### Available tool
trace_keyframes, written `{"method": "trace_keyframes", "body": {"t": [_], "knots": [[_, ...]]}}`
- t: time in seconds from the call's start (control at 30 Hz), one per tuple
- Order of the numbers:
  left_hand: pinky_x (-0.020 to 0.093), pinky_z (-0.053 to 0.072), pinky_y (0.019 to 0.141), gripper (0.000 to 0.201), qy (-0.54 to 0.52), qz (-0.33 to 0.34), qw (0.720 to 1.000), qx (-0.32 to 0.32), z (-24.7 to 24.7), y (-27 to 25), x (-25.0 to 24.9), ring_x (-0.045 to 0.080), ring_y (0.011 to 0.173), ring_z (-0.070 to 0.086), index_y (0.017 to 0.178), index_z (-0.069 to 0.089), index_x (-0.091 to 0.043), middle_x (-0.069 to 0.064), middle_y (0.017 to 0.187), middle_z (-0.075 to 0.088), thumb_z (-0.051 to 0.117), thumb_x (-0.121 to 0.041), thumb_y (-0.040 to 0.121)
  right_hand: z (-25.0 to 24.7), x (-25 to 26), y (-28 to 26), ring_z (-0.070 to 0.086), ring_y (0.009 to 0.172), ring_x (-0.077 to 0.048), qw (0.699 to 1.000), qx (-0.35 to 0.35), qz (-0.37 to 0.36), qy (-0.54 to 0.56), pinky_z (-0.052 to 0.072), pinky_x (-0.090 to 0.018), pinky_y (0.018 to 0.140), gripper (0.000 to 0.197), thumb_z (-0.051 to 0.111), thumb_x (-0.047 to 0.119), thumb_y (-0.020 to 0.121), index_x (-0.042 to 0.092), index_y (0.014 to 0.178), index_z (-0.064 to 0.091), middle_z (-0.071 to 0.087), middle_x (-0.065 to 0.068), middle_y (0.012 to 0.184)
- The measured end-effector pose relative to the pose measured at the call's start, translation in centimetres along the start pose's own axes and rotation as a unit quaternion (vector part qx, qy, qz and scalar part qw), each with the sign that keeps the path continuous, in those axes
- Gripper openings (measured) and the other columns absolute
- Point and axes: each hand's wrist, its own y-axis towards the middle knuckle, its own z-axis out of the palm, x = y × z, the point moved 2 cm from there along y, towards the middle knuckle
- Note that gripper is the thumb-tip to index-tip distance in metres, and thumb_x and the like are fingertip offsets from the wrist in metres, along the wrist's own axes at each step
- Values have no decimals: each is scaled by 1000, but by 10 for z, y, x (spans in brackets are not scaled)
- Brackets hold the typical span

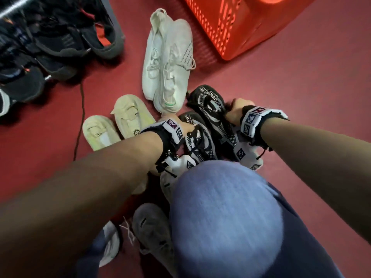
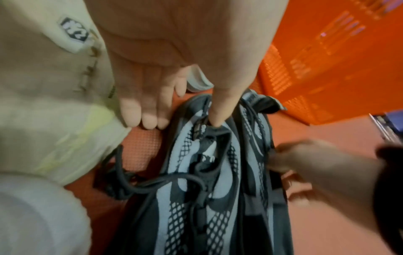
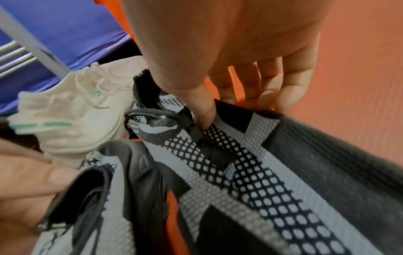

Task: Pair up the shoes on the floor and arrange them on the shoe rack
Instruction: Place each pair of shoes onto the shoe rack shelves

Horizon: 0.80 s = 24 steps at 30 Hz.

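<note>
Two black-and-white mesh-patterned shoes lie side by side on the red floor in front of my knee. My left hand (image 1: 187,128) (image 2: 183,120) pinches the collar of the nearer shoe (image 1: 200,143) (image 2: 196,207), thumb inside the opening and fingers (image 2: 148,119) on its outer side. My right hand (image 1: 232,115) (image 3: 244,110) grips the collar of the other shoe (image 1: 210,101) (image 3: 283,172) the same way, thumb hooked inside. The shoe rack (image 1: 118,27) stands at the top left, with several dark shoes on it.
A white sneaker pair (image 1: 166,57) and a beige slip-on pair (image 1: 120,121) lie on the floor beyond my hands. An orange basket (image 1: 251,27) stands at the back right. A grey shoe (image 1: 152,231) and a white shoe (image 1: 166,185) lie by my blue-jeaned knee (image 1: 226,217).
</note>
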Motion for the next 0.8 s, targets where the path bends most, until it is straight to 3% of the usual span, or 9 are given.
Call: {"method": "trace_keyframes", "body": {"t": [0.07, 0.17, 0.23, 0.37, 0.47, 0.53, 0.63, 0.7, 0.8], "knots": [[26, 46, 57, 33, -92, -36, 994, 55, 0, 0, 4, 18, 67, 57, 90, 55, -11, 9, 86, 58, 77, -34, 80, 4, -4, 2, 66, 89, -27, 1000, -2, 4, 6, 54, -31, 82, 27, 62, 33, 83, 26, 109, 68, 71, -4, 101], [10, 30, 31, 41, -88, -45, 988, 118, -9, -11, 4, 4, 26, 44, 55, 55, -8, -1, 40, 55, 63, -18, 94, 3, -7, 6, 68, 86, -24, 1000, 27, 1, -4, 55, -31, 81, 28, 70, 31, 78, 25, 105, 70, 72, -2, 96], [10, 25, 27, 47, -88, -32, 987, 133, -18, -22, -5, 1, 20, 38, 51, 51, -10, -6, 30, 48, 59, -15, 96, 0, -9, 9, 68, 90, -24, 998, 59, 6, -37, 55, -36, 88, 34, 75, 33, 77, 24, 109, 69, 72, -2, 98], [10, 26, 26, 35, -100, -44, 983, 146, -20, -23, -12, 2, 20, 39, 63, 50, -8, -5, 32, 51, 55, -14, 97, -8, -10, 5, 65, 103, -30, 996, 59, -8, -73, 51, -45, 95, 30, 71, 25, 84, 17, 113, 65, 69, -8, 111], [10, 32, 34, 28, -102, -54, 979, 166, -16, -22, -15, 10, 32, 45, 63, 54, -6, 8, 54, 58, 57, -15, 90, -10, -16, 5, 61, 104, -24, 998, 60, 4, -11, 48, -38, 99, 41, 71, 13, 85, 12, 124, 58, 64, -5, 116], [22, 52, 57, 17, -120, -44, 979, 160, -19, -21, -16, 23, 57, 60, 76, 65, -1, 20, 79, 68, 67, -17, 74, -13, -18, 4, 57, 97, -21, 997, 62, 5, 38, 49, -34, 94, 46, 70, 7, 86, 8, 128, 54, 62, -5, 110], [51, 44, 102, 70, -153, -35, 975, 157, -23, 3, -1, 34, 96, 65, 106, 68, 7, 28, 111, 67, 79, -24, 43, -23, -15, -1, 59, 84, -26, 992, 54, -9, 113, 56, -40, 74, 35, 69, 1, 86, 4, 119, 57, 63, -8, 93], [51, 42, 104, 67, -183, -32, 970, 155, -35, -3, 2, 31, 97, 62, 106, 68, 5, 27, 117, 64, 81, -23, 47, -32, -7, -3, 60, 82, -24, 989, 42, -23, 142, 56, -38, 70, 18, 68, -1, 85, 8, 99, 60, 63, -7, 87], [33, 58, 77, 9, -249, -8, 959, 139, -62, -25, 8, 22, 71, 71, 85, 69, 0, 17, 87, 74, 68, -6, 78, -49, 14, -3, 64, 60, -8, 979, 10, -56, 196, 55, -24, 55, 26, 57, -7, 90, 16, 79, 54, 64, -1, 74]]}}
